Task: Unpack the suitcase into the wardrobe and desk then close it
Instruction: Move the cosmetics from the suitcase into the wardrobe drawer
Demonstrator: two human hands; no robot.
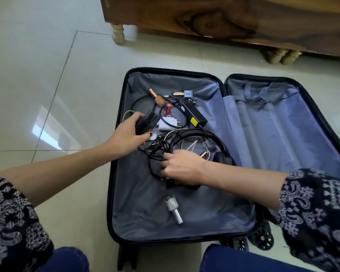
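A black suitcase (114,173) lies open on the floor, grey lining showing in both halves. Its left half holds a tangle of black cables (157,150), black headphones (220,154), a black power adapter (194,114), a white charger (168,124), a red bottle (167,110), a brown bottle (159,100) and a clear silver-capped bottle (172,205). My left hand (126,134) grips a black device (145,122) above the left edge. My right hand (183,166) has its fingers curled round black cables in the middle of the tangle.
A wooden cabinet (224,20) on turned legs (118,34) stands just beyond the suitcase. The right half (283,124) holds only straps and lining. Pale tiled floor (37,75) spreads to the left. My knees in blue jeans are at the bottom edge.
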